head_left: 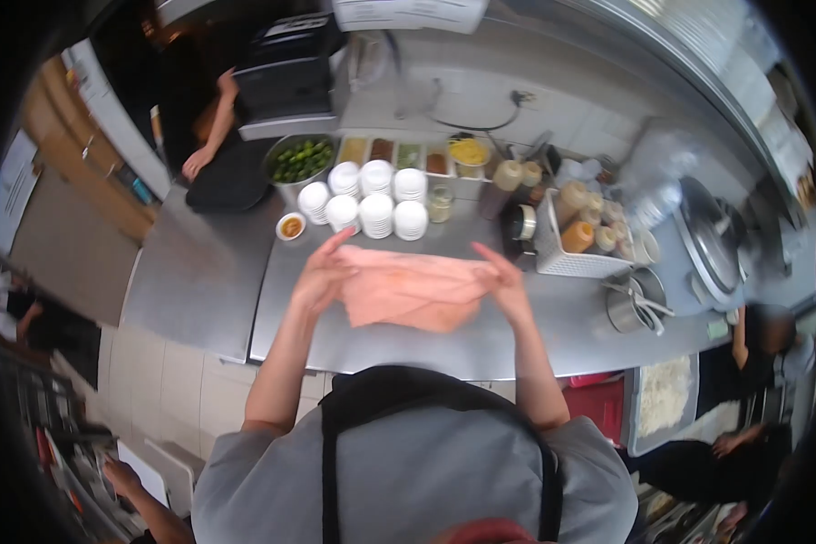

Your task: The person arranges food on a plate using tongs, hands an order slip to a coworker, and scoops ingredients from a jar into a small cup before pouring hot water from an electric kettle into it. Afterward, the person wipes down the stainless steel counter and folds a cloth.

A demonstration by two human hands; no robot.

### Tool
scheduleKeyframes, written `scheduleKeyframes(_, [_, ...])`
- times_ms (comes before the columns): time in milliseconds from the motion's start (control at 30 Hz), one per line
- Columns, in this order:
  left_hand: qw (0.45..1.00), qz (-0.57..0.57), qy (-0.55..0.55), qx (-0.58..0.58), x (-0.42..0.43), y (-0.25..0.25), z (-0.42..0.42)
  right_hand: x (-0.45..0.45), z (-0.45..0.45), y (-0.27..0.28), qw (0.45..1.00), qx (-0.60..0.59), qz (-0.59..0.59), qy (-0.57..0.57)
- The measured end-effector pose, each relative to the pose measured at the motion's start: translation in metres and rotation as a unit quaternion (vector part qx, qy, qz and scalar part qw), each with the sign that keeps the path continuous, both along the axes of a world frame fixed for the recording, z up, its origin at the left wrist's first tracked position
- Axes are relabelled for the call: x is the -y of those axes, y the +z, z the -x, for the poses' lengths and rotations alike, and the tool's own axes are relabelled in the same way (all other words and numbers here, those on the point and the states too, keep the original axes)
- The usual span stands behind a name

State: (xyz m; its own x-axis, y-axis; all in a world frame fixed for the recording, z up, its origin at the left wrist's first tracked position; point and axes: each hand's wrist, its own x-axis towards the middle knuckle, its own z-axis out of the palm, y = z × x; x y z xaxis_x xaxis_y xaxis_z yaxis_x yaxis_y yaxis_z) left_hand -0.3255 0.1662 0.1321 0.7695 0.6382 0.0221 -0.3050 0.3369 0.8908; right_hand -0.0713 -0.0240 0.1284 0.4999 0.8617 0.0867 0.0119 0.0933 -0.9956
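Note:
A pink cloth [412,290] hangs spread between my two hands, above the steel counter [290,340]. My left hand [322,276] grips its left upper corner, with the index finger pointing up. At the right upper corner, my right hand [501,279] pinches the cloth, its index finger also extended. Just beyond the cloth stand several stacks of white cups [376,215]. A small white cup with orange sauce [290,227] sits to their left.
Behind the cups are a metal pot of green limes [301,161] and spice containers [408,156]. To the right stand a white basket of bottles [585,258] and a metal pot with utensils [635,304]. Other people's arms show at left and right.

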Motion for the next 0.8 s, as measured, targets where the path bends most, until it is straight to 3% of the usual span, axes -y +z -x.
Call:
scheduleKeyframes(67, [0.971,-0.165,0.056,-0.164,0.001,0.008,-0.002,0.000,0.001,-0.012,0.942,0.332,-0.003,-0.057])
scheduleKeyframes(133, [0.858,-0.391,0.117,-0.313,0.002,0.011,-0.003,0.007,-0.007,-0.009,0.924,0.373,0.003,-0.086])
scheduleKeyframes(200, [0.764,-0.549,0.185,-0.284,0.000,-0.004,-0.002,0.013,-0.018,-0.007,0.904,0.415,0.007,-0.107])
scheduleKeyframes(233, [0.764,-0.557,0.176,-0.274,0.002,-0.004,-0.005,0.015,-0.024,-0.010,0.888,0.439,-0.035,-0.135])
scheduleKeyframes(300, [0.796,-0.555,0.139,-0.196,0.008,-0.003,-0.008,0.018,-0.029,-0.010,0.866,0.463,-0.076,-0.173])
scheduleKeyframes(333, [0.796,-0.559,0.133,-0.190,0.012,-0.008,-0.011,0.019,-0.027,-0.008,0.923,0.357,0.025,-0.139])
scheduleKeyframes(367, [0.899,-0.386,0.060,-0.197,0.015,-0.017,-0.013,0.019,-0.023,-0.009,0.958,0.240,0.124,-0.100])
scheduleKeyframes(400, [0.960,-0.196,-0.015,-0.197,0.018,-0.026,-0.016,0.015,-0.019,-0.016,0.957,0.240,0.123,-0.105])
scheduleKeyframes(467, [0.965,-0.147,-0.040,-0.213,0.031,-0.043,-0.031,0.000,0.000,-0.028,0.976,0.193,0.057,-0.086])
scheduleKeyframes(533, [0.967,-0.094,-0.062,-0.229,0.051,-0.044,-0.046,-0.004,0.037,-0.013,0.995,0.078,0.067,0.004])
scheduleKeyframes(600, [0.986,0.050,-0.097,-0.128,0.072,-0.032,-0.057,-0.014,0.064,-0.034,0.988,0.099,-0.024,0.113])
scheduleKeyframes(633, [0.983,0.050,-0.063,-0.168,0.068,-0.041,-0.057,-0.012,0.067,-0.030,0.988,0.100,-0.023,0.116])
scheduleKeyframes(767, [0.988,0.033,-0.034,-0.145,0.050,-0.056,-0.040,-0.010,0.058,-0.020,0.977,0.074,0.041,0.197])
scheduleKeyframes(800, [0.979,-0.084,0.006,-0.187,0.044,-0.055,-0.033,-0.010,0.047,-0.018,0.971,0.090,0.047,0.219])
